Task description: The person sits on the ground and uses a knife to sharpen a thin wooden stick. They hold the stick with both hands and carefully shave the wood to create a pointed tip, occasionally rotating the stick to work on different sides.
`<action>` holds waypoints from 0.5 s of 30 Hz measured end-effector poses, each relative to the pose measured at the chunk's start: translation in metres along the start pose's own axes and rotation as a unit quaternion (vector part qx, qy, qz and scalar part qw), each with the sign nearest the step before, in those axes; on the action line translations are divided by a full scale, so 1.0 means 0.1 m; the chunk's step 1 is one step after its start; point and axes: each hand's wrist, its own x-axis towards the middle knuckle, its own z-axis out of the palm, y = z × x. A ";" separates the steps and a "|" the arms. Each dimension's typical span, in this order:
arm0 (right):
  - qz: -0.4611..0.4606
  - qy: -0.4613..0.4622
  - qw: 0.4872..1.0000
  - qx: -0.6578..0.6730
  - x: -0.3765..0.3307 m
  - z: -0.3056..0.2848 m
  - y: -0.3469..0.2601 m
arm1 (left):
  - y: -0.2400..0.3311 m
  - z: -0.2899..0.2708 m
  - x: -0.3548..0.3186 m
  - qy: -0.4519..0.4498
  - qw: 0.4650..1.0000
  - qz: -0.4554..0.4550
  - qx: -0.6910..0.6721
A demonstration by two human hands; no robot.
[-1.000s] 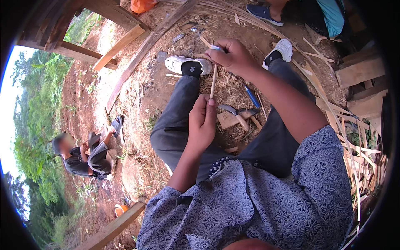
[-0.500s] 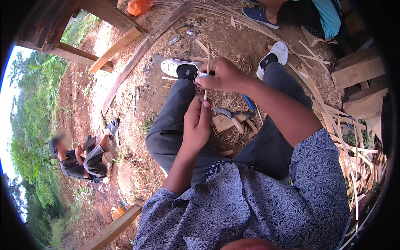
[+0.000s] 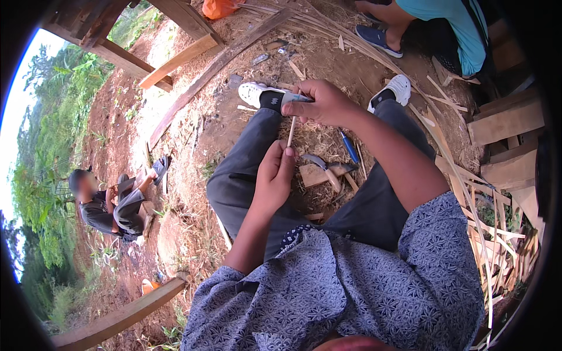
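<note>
My left hand point(image 3: 275, 171) is closed round the lower end of a thin pale wooden stick point(image 3: 291, 133), which points up and away from me. Above it, my right hand point(image 3: 321, 105) is pinched at the stick's upper part with a small flat grey piece point(image 3: 297, 98) between thumb and fingers. Whether that piece is a blade or an abrasive sheet I cannot tell. On the ground between my legs lie a curved knife point(image 3: 333, 180) with a wooden handle, a small wooden block point(image 3: 311, 175) and a blue-handled tool point(image 3: 350, 147).
Long split strips point(image 3: 328, 29) curve across the far ground, beside a long plank point(image 3: 216, 73). Cut slats point(image 3: 497, 234) and wooden boards point(image 3: 506, 123) are at the right. One person point(image 3: 114, 205) sits at the left; another point(image 3: 418, 23) is at the far right.
My right hand has shifted slightly up and right along the stick, and more of the grey piece shows. My left hand keeps its hold lower down. The whole view has shifted slightly.
</note>
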 end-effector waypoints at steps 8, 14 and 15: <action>-0.048 0.000 0.999 0.017 -0.23 -0.03 -0.05 | 0.10 0.19 -0.14 0.020 1.000 0.015 0.010; -0.052 -0.004 0.999 0.005 -0.40 -0.07 -0.06 | 0.13 0.36 -0.21 0.014 0.999 0.019 0.023; -0.047 -0.008 0.999 0.001 -0.43 -0.08 -0.07 | 0.15 0.40 -0.23 0.012 1.000 0.018 0.022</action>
